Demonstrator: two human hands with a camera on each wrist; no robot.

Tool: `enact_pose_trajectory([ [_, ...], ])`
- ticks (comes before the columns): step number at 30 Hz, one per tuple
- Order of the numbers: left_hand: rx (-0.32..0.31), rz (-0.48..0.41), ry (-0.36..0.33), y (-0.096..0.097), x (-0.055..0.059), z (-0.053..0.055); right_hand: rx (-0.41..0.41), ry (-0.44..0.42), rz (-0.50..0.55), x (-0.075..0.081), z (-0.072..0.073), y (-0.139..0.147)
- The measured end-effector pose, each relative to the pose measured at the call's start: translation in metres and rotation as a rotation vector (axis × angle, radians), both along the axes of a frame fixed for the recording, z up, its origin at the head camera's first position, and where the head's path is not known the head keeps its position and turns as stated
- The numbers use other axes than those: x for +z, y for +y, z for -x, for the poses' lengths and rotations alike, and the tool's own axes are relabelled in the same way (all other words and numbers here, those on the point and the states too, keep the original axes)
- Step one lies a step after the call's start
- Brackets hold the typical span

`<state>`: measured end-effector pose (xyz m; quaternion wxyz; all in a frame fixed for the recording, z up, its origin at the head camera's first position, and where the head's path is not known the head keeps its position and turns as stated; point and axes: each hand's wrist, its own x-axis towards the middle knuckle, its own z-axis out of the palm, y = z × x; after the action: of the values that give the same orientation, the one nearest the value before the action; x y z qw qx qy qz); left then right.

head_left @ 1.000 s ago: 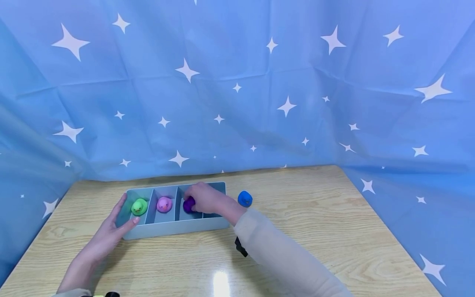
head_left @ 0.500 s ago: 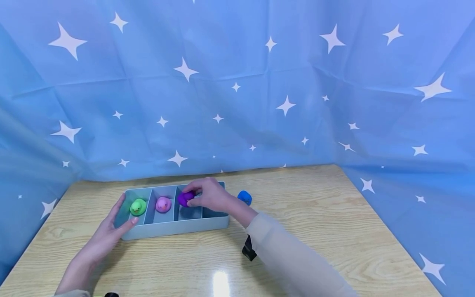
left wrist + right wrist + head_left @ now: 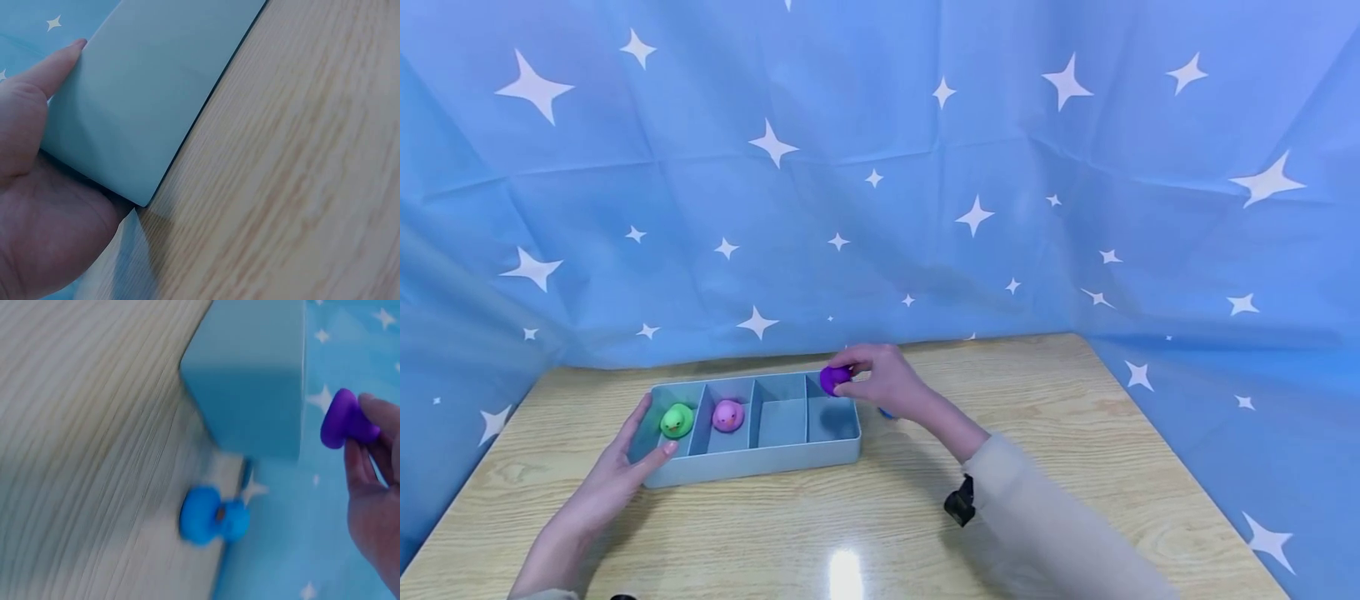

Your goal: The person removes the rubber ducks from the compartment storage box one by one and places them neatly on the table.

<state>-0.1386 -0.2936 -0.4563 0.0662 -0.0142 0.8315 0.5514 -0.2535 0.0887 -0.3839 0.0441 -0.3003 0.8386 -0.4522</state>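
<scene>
The purple duck [image 3: 834,381] was off the tray floor, pinched between the thumb and fingers of the right hand [image 3: 887,383]. In the head view it showed against the far part of the tray's rightmost compartment [image 3: 831,424]; the right wrist view put it clear of the rim, touching nothing but the hand. The left hand [image 3: 612,477] was spread wide and held the left end of the tray [image 3: 752,463], its thumb at the near rim and its fingers along the end wall.

By how things lay, the work seemed part done, with no duck yet let go in the right half of the tray. The green duck [image 3: 676,422] sat in the leftmost compartment and the pink duck [image 3: 727,417] in the one next to it, each apart from both hands, so those two appeared settled. The purple duck was the one being dealt with; whether it was going in or coming out could not be told from this moment. The blue duck [image 3: 201,515] lay on the table [image 3: 760,533] just beyond the tray's right end, mostly hidden behind the right hand in the head view, and had not been taken up.
</scene>
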Motion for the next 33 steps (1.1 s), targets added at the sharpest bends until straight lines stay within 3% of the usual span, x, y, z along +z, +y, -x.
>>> enact_pose_trajectory([
  [5, 0.003, 0.001, 0.001, -0.003, -0.001, -0.001, -0.058, 0.048, -0.026, -0.002, 0.002, 0.034],
  [14, 0.002, 0.011, -0.007, -0.002, -0.001, -0.001, -0.179, -0.058, -0.01, -0.016, 0.004, 0.078],
  [20, 0.005, 0.004, -0.024, 0.0, 0.0, -0.001, -0.176, 0.006, -0.035, -0.029, 0.003, 0.099],
  [33, 0.0, -0.018, -0.006, 0.001, 0.001, -0.002, -0.211, 0.044, -0.133, -0.047, -0.001, 0.115],
])
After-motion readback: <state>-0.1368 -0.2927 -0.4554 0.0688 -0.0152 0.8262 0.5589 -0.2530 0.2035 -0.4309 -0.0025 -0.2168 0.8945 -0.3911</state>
